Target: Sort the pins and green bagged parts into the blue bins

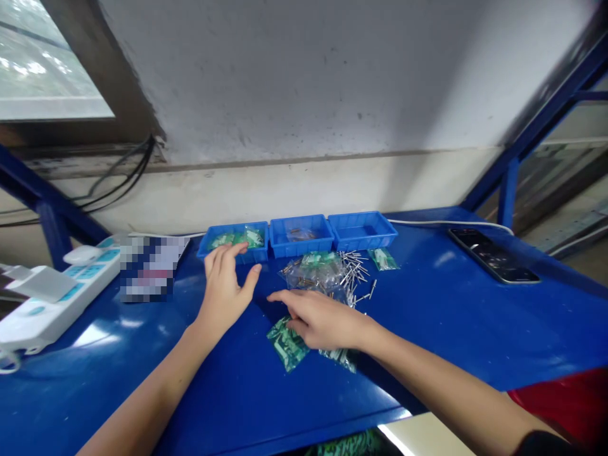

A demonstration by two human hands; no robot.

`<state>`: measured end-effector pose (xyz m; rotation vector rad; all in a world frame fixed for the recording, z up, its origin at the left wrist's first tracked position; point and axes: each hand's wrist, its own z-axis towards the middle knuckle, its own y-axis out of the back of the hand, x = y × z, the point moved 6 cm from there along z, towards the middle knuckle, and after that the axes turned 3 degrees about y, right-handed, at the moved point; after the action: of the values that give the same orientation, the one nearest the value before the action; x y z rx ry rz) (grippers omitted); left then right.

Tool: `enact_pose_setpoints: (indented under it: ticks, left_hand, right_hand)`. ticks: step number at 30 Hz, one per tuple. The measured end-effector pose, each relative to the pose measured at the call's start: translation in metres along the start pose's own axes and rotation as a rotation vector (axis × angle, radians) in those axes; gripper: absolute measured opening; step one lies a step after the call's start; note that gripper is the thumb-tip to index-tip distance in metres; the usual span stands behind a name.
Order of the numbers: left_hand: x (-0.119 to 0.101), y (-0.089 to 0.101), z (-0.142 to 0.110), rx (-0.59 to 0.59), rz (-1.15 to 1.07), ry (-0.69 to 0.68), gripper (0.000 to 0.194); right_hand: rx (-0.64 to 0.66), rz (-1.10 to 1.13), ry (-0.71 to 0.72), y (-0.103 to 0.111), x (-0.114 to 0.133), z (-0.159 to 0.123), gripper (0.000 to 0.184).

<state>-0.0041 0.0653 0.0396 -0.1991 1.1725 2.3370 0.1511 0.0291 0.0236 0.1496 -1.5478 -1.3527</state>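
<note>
My left hand (225, 282) is open, thumb and fingers apart, just in front of the left blue bin (204, 248); its fingertips overlap the bin's near edge in view. Inside that bin lie small green-and-clear packets (254, 237). My right hand (323, 316) hovers low over the table, index finger stretched to the left and thumb apart from it. The thumb overlaps a green packet (289, 347), and I cannot tell if it touches. Another clear packet (342, 360) shows partly under the right hand. Behind it are clear bags (311, 271) and a pile of loose silver pins resembling rivets (354, 269).
The middle blue bin (301, 221) holds a clear bag of brownish pieces; a right blue bin (363, 231) adjoins it. A green packet (382, 259) lies nearby. On the blue table (427, 329) are a phone (494, 255), a power strip (61, 304) and a blurred-out packet (151, 269).
</note>
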Motion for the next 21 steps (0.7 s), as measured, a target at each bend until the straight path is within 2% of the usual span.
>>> enact_pose_setpoints:
  ticks: [5,7,9,12,13,15,16,17,18,19,21]
  left_hand:
    - [-0.007,-0.014,-0.006,0.275,-0.245,0.086,0.022]
    - [-0.009,-0.019,-0.009,0.358,-0.250,0.084,0.021]
    - [-0.010,-0.021,-0.011,0.400,-0.229,0.059,0.020]
    - [-0.010,-0.023,-0.012,0.440,-0.212,0.044,0.022]
    - [-0.011,-0.024,-0.012,0.462,-0.213,0.043,0.022]
    - [-0.013,-0.026,-0.014,0.512,-0.223,0.044,0.023]
    - [-0.014,-0.028,-0.015,0.539,-0.230,0.044,0.023]
    - [-0.015,-0.030,-0.016,0.565,-0.235,0.043,0.023]
    - [-0.016,-0.031,-0.017,0.586,-0.238,0.040,0.023]
    - [-0.017,-0.033,-0.018,0.607,-0.239,0.034,0.024]
    - [-0.020,-0.036,-0.021,0.652,-0.240,0.013,0.026]
  right_hand:
    - [-0.260,0.120,-0.060,0.014,-0.014,0.001,0.044]
    - [-0.271,0.070,-0.053,0.015,-0.010,0.003,0.039]
    - [-0.232,-0.079,-0.010,0.018,-0.002,0.005,0.033]
    - [-0.235,-0.337,-0.037,0.042,-0.007,-0.001,0.021]
    - [-0.297,-0.404,-0.125,0.058,-0.019,-0.009,0.019]
    - [-0.471,-0.535,-0.440,0.097,-0.057,-0.039,0.021]
    - [-0.465,-0.572,-0.613,0.111,-0.081,-0.057,0.024]
    - [-0.409,-0.571,-0.781,0.119,-0.105,-0.074,0.031]
    - [-0.310,-0.543,-0.891,0.122,-0.126,-0.088,0.040]
    - [-0.214,-0.510,-0.955,0.121,-0.143,-0.099,0.048]
    - [-0.104,-0.521,-1.004,0.117,-0.160,-0.110,0.056]
